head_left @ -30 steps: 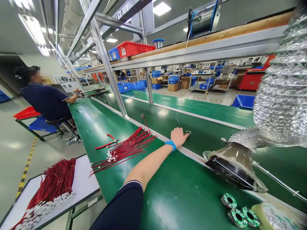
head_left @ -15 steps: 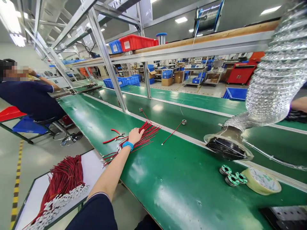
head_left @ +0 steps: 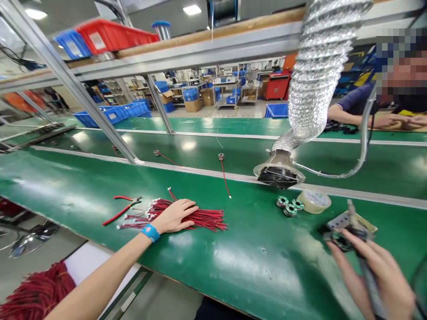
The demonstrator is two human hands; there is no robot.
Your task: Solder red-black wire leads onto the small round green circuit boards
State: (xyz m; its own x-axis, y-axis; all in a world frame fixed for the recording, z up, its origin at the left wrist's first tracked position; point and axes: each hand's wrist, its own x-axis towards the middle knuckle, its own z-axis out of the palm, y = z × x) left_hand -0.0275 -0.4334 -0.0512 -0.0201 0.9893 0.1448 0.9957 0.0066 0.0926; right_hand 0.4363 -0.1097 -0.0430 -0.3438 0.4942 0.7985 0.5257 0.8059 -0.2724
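Note:
My left hand (head_left: 176,216) lies over a bundle of red wires (head_left: 210,218) with white connectors, its fingers spread and its thumb apart. Red-handled pliers (head_left: 122,209) rest left of the bundle. At the lower right, my right hand (head_left: 380,266) is closed around a grey soldering iron (head_left: 368,278), blurred, its tip pointing away from me. Just beyond the fingers is a dark metal block (head_left: 338,221) with a small green ring-shaped part (head_left: 340,240) at it; whether my fingers touch the ring is unclear.
Several green-topped coil rings (head_left: 290,209) sit beside a tape roll (head_left: 315,201). A fume duct (head_left: 312,89) hangs over the bench (head_left: 240,266). Two coils with red wires, one a stator (head_left: 221,157), lie beyond the rail. Another person's hands (head_left: 400,120) work across the bench. More red wires (head_left: 36,289) are at lower left.
My view has swung right and down. My right hand with the soldering iron has come into view, and the dark block shows more fully. My left hand remains on the wires.

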